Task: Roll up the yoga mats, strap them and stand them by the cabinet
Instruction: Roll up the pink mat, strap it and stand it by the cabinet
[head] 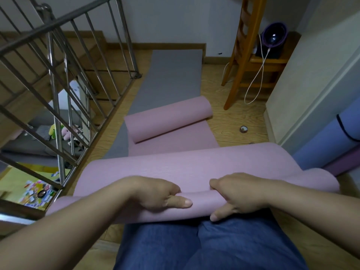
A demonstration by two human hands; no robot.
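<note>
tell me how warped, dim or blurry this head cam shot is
Head view: strong wide-angle warp, the stair railing and cabinet edge lean outward; light dim and flat, thin glare streaks on the railing bars; whole frame slightly soft, no motion smear on the pink mat.

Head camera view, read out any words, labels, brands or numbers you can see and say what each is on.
No text here can be read.
The coloured cards downstairs: print too small and blurred to read.
The tape roll: no legible marking.
The pink mat: no print shows.
</note>
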